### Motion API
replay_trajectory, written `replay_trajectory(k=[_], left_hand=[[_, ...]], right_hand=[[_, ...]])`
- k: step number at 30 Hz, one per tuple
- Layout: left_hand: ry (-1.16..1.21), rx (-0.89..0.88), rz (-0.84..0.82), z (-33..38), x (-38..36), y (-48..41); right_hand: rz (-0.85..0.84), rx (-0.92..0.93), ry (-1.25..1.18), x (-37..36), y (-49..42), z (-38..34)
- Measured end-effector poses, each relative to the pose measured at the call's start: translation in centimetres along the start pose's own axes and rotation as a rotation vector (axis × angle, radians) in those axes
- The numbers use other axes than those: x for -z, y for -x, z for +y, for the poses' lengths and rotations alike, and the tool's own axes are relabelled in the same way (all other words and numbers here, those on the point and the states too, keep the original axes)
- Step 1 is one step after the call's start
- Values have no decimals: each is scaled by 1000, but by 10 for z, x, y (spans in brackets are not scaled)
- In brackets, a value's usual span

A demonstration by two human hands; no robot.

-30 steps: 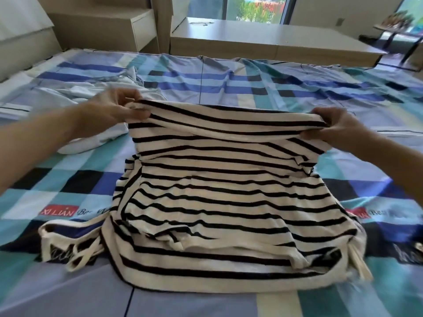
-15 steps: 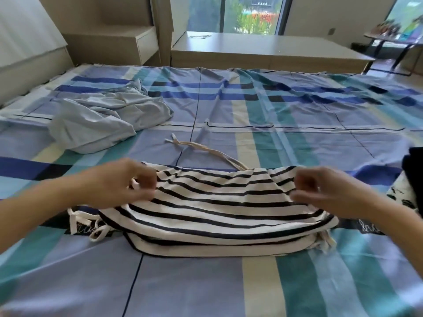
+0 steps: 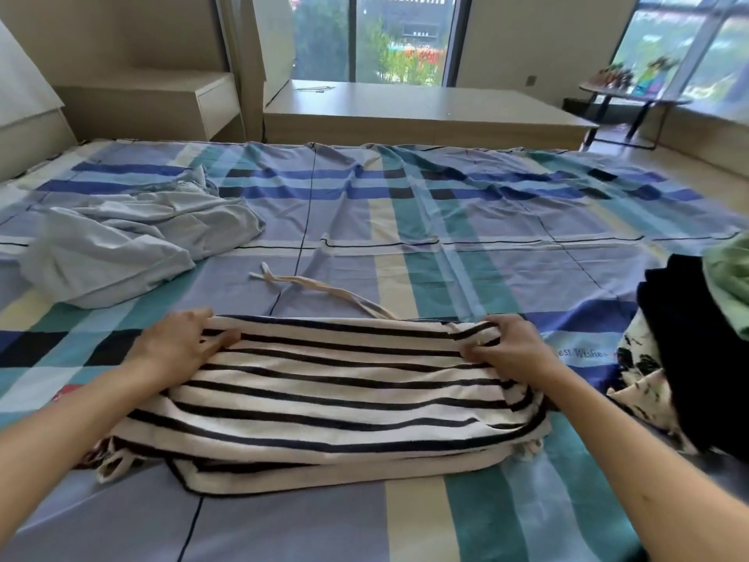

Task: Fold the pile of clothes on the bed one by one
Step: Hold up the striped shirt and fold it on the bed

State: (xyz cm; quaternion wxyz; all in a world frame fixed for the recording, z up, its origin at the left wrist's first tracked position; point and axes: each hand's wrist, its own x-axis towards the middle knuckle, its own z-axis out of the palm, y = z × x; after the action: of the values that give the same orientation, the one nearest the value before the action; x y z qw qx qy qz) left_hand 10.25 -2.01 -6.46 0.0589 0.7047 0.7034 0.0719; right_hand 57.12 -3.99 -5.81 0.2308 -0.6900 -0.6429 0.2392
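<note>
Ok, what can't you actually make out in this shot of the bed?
Head view only.
Dark pile, right: cut off by the frame edge; count unclear.
Striped top: lower layers hidden by its own fold.
Sheet lettering: start hidden behind the right hand.
Items on the far round table: too small, blurred.

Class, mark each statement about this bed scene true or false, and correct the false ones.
1. The striped garment lies folded on the checked bedsheet. True.
2. Only one hand touches it. False: the left hand and the right hand each hold its far edge.
3. A crumpled pale blue garment lies at the far left, apart from it. True.
4. The black clothes lie on top of the striped garment. False: they sit beside it, at the right.
5. A pale cord trails from its far edge across the sheet. True.
</note>
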Motion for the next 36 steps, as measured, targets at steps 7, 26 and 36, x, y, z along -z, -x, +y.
replay_trajectory(k=[7,26,36], left_hand=[[-469,142,21,23,-12,3],[238,-400,-371,173,-39,74],[1580,134,-574,195,41,63]], right_hand=[[-59,-204,145,4,-13,-7],[-306,-191,-363,28,15,-25],[-739,201,-929,-2,56,-99]])
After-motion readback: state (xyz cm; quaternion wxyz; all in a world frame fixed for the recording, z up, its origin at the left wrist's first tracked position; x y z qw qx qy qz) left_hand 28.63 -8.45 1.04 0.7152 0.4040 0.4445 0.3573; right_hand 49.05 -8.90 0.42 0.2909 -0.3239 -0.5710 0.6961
